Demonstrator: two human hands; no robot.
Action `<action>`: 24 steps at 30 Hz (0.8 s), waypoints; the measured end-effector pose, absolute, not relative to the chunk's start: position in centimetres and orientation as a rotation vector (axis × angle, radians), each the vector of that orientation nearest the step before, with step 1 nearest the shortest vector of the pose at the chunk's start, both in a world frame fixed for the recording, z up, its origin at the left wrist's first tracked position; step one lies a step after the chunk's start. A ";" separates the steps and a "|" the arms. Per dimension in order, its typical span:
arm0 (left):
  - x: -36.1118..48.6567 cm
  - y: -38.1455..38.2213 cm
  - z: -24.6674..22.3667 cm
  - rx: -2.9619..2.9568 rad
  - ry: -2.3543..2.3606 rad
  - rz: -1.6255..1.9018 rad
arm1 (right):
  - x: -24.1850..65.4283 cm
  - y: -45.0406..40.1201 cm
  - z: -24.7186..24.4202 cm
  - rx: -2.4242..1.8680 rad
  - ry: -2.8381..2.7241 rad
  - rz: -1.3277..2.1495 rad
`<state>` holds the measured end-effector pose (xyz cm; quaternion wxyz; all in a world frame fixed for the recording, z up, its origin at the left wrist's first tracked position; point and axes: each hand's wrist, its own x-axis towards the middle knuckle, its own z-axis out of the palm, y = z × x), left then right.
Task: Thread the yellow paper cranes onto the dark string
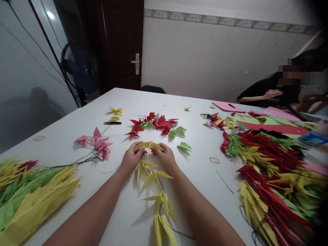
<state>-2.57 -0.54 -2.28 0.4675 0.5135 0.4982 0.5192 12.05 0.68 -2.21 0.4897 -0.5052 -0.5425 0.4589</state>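
Note:
A yellow folded paper crane (150,145) is spread between my two hands over the white table. My left hand (133,155) pinches its left wing, and my right hand (165,156) pinches the right wing. Toward me from it runs a line of several yellow cranes (153,176) strung on a dark cord (183,234). Beyond my hands lie red cranes (162,123) in a loose arc, with a few green cranes (180,131) among and beside them. Pink cranes (102,147) on dark cord rest left of my left hand.
Piles of strung cranes lie at the left (38,201) and right (271,150). Black tweezers (112,123) lie near two yellow cranes (116,111). Pink paper sheets (225,106) are at the far right. A person (271,89) sits there. A fan (79,68) stands behind the table.

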 end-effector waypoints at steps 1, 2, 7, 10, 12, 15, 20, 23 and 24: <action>-2.6 -0.4 -2.4 1.248 1.243 1.307 | 12.1 0.7 -2.2 -1.238 -1.343 1.113; -2.7 -0.2 -2.5 1.239 1.264 1.334 | 12.1 0.7 -2.2 -1.262 -1.379 1.087; -3.3 -0.1 -2.7 1.325 1.475 1.357 | 12.6 0.7 -2.1 -1.373 -1.592 0.675; -3.7 -0.1 -2.8 1.413 1.624 1.363 | 13.0 0.8 -2.1 -1.425 -1.649 0.591; -3.7 -0.1 -2.8 1.439 1.616 1.384 | 13.2 0.9 -2.1 -1.463 -1.648 0.605; -3.5 -0.3 -2.5 1.482 1.613 1.394 | 13.4 1.2 -2.2 -1.508 -1.624 0.593; -3.0 -0.8 -1.9 1.714 1.670 1.210 | 13.6 1.6 -2.4 -1.502 -1.612 0.557; -3.0 -0.8 -1.8 1.922 1.633 1.079 | 13.6 1.8 -2.6 -1.511 -1.647 0.544; -3.0 -0.8 -1.7 1.971 1.617 1.057 | 13.5 1.8 -2.6 -1.513 -1.664 0.537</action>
